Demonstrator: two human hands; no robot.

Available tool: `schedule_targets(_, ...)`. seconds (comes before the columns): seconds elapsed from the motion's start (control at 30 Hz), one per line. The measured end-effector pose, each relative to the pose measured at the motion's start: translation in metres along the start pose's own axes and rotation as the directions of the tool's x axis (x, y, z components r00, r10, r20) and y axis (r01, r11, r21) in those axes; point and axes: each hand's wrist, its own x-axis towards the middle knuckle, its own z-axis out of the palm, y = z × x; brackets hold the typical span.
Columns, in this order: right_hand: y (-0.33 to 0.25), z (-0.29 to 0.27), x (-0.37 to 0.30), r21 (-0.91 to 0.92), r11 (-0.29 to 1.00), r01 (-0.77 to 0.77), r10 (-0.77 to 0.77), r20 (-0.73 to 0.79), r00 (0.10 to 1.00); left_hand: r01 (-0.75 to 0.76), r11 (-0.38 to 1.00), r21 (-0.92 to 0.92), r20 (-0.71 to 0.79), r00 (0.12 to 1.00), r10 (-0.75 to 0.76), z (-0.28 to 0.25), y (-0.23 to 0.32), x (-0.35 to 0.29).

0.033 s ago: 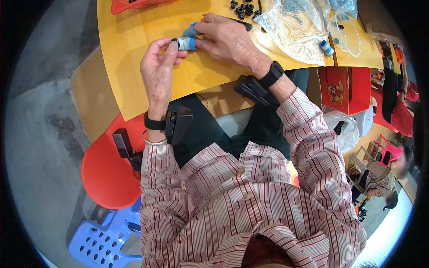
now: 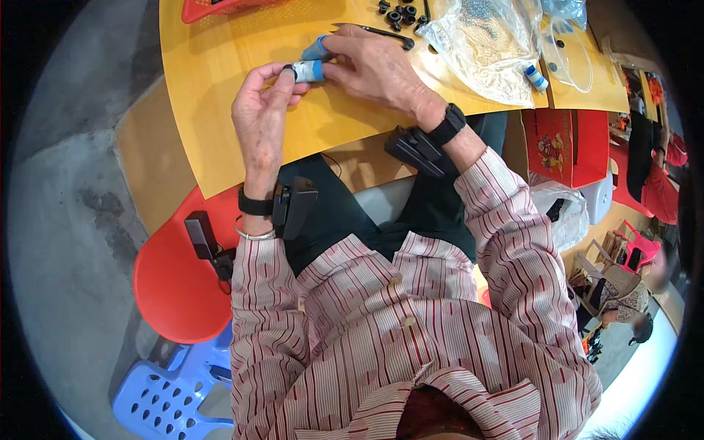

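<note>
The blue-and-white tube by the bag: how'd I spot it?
Find the yellow table, then the big clear bag on it. The tube lies at the bag's right edge. Unlike the similar one in the left hand, nobody holds it.

Room leftward above tabletop point(image 2: 213, 95), plastic bag point(image 2: 473, 57) rightward

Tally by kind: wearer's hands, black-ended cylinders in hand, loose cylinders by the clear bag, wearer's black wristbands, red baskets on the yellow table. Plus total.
Hands: 2 (left hand, right hand)
Held black-ended cylinder: 1
Loose cylinder: 1
Wristbands: 2 (left wristband, right wristband)
Red basket: 1
Total: 7
</note>
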Motion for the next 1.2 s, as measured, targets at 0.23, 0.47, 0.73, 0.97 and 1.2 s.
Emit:
schedule_targets(0.23, -0.005, -0.005, -0.02, 0.558, 0.785, -0.268, 0.246, 0.117, 0.962, -0.117, 0.993, -0.023, 0.091, 0.989, 0.119, 0.019, -0.004, -0.017)
schedule_targets(0.47, -0.018, -0.047, -0.034, 0.707, 0.354, -0.613, 0.356, 0.504, 0.787, -0.342, 0.939, 0.041, 0.114, 0.935, 0.336, 0.03, -0.005, -0.029)
schedule_targets(0.73, -0.019, -0.046, -0.054, 0.787, 0.353, -0.506, 0.354, 0.388, 0.851, -0.396, 0.918, 0.006, 0.19, 0.902, 0.388, 0.04, -0.006, -0.046)
schedule_targets(0.97, -0.017, -0.055, -0.064, 0.77, 0.082, -0.633, 0.267, 0.595, 0.758, -0.433, 0.9, 0.046, 0.28, 0.871, 0.404, 0.04, -0.005, -0.053)
schedule_targets(1.2, -0.025, -0.057, -0.067, 0.746, 0.347, -0.568, 0.318, 0.476, 0.82, -0.364, 0.931, -0.017, 0.35, 0.87, 0.346, 0.044, 0.0, -0.058)
